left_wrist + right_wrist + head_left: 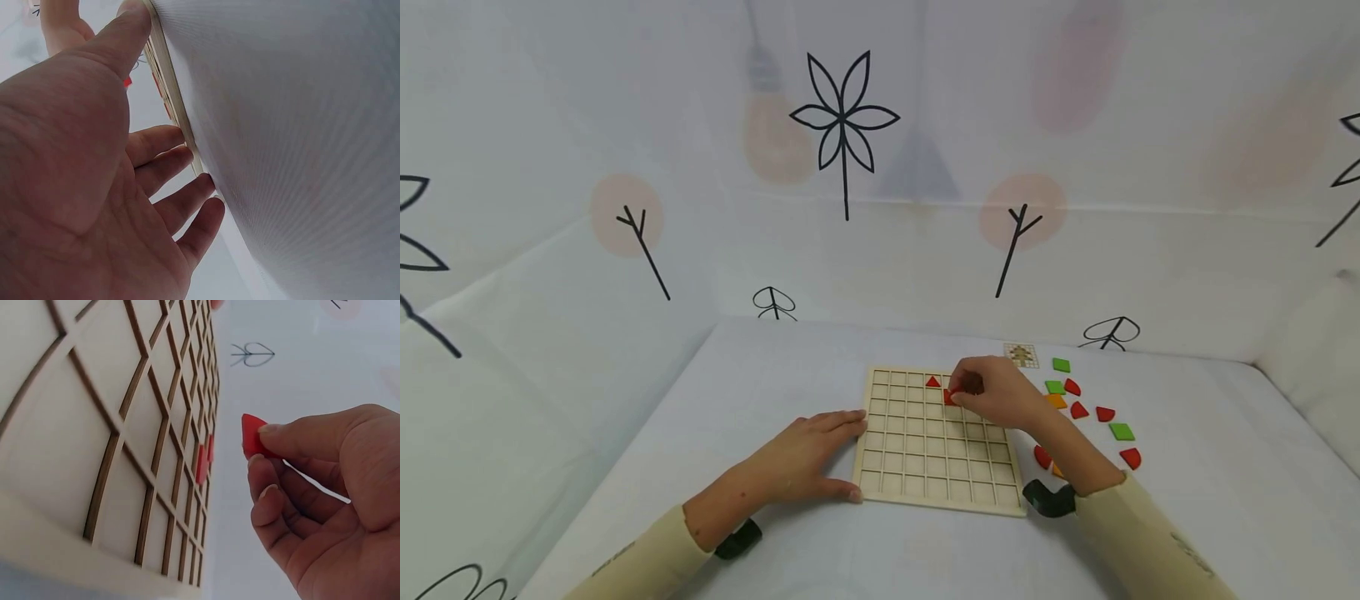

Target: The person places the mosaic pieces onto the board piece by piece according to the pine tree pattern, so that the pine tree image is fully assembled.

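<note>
A pale wooden grid board (940, 505) lies on the white table. My left hand (808, 458) rests against its left side, fingers extended and touching the edge, thumb at the near left corner. Over the far right part of the board, my right hand (996, 392) pinches a small red tile (252, 434) between thumb and fingers. In the right wrist view that tile is held apart from the grid. A red triangle tile (933, 382) sits in a far-row cell. Another red tile (201, 464) lies in the grid close by, partly covered by my fingers in the head view.
Right of the board lie loose tiles: several red rounded wedges (1131, 458), green tiles (1122, 432) and an orange one (1056, 402). A small card with a tree pattern on a grid (1022, 356) lies behind them. Printed white cloth (917, 267) hangs behind the table.
</note>
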A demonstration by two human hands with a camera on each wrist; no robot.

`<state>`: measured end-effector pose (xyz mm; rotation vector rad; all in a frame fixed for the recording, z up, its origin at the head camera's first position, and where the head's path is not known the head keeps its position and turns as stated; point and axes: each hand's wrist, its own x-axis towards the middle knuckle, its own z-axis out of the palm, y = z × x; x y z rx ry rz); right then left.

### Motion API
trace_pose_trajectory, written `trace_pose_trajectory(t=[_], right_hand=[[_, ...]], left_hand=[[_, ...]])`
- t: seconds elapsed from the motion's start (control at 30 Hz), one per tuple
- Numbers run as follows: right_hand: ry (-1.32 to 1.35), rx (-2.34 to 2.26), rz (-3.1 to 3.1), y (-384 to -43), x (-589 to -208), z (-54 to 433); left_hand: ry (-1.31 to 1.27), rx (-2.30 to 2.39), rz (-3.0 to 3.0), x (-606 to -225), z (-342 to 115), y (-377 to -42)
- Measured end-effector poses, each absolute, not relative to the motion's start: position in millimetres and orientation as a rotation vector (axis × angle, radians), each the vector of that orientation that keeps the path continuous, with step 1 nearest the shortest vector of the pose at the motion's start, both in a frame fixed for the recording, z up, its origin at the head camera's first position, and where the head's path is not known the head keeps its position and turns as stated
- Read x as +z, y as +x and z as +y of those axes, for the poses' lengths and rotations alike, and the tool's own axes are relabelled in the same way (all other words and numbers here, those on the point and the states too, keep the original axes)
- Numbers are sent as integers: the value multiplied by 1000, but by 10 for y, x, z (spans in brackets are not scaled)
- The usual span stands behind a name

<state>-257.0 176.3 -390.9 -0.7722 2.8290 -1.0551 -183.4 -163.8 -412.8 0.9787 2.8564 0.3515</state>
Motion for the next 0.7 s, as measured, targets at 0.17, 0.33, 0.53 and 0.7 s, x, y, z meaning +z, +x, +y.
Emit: trace_pose_trajectory(t=[0.17,0.33,0.53,0.7], right_hand=[[-805,-1130,2775,-2634,-3939,1668],[-831,-1128,2778,-2714,-4005,1587],[-790,-1166,2763,-2767,-4042,1461],[-742,-1164,2789,-2816,-4076,1359]], left_hand=[[973,356,2853,-4138,-1640,-1835],[962,361,2850,-4146,-1642,-1844],[957,355,2847,-4143,-1636,-1845],[966,369,2849,-4147,-1638,-1849]])
